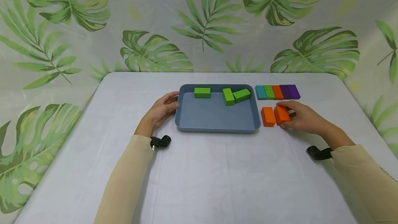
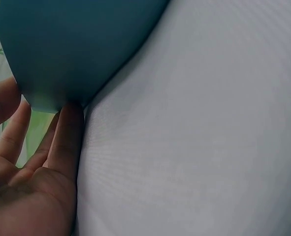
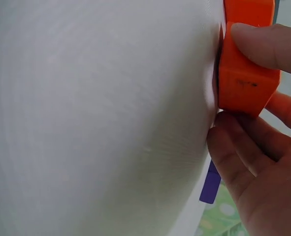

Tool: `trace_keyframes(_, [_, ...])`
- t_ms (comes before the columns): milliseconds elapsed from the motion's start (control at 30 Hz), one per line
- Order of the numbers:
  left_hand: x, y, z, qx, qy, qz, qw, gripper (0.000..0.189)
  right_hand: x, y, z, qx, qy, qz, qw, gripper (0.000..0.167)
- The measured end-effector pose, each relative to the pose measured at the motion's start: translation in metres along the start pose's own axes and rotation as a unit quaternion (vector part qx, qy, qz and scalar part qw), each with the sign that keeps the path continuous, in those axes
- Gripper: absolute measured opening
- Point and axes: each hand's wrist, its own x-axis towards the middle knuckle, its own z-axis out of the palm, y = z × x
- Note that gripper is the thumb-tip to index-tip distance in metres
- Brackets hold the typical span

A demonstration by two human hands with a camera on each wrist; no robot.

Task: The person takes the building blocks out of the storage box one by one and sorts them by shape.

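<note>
My right hand (image 1: 301, 116) pinches an orange block (image 1: 282, 114), with the thumb on its near side and the index finger along its far side. That block stands on the table beside a second orange block (image 1: 268, 117), which is just to its left. In the right wrist view, the thumb lies across the held orange block (image 3: 246, 73). At the left end of a blue-grey tray (image 1: 217, 120), my left hand (image 1: 160, 110) touches the wall with extended fingers. The left wrist view has the fingertips right at the tray's end (image 2: 76, 54).
Three green blocks lie inside the tray: one (image 1: 202, 93) at the back left, two (image 1: 228, 97) close together toward the right. Right of the tray, a row holds a teal block (image 1: 261, 92), a green, an orange and two purple blocks (image 1: 293, 92). Leaf-patterned cloth hangs behind the white table.
</note>
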Motion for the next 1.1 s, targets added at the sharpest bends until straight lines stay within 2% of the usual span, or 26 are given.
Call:
trace_keyframes(367, [0.001,0.003,0.001,0.003,-0.003,0.005,1.0000,0.060,-0.001,-0.001,0.000,0.003,-0.014,0.014,0.9998,0.078])
trace_keyframes(533, [0.001,0.003,0.002,0.003,-0.002,0.005,1.0000,0.060,-0.003,-0.002,-0.006,0.014,-0.014,-0.008,0.9998,0.073])
trace_keyframes(800, [0.002,0.000,0.003,0.004,-0.001,-0.002,1.0000,0.060,-0.013,-0.007,-0.028,-0.013,0.029,-0.048,0.9983,0.061])
trace_keyframes(967, [0.000,0.000,0.003,-0.003,0.003,0.002,1.0000,0.060,-0.016,-0.014,-0.039,-0.030,0.060,-0.052,0.9964,0.058])
trace_keyframes(1100, [-0.001,0.000,0.002,-0.001,0.004,0.001,1.0000,0.061,-0.016,-0.019,-0.042,-0.035,0.070,-0.049,0.9957,0.057])
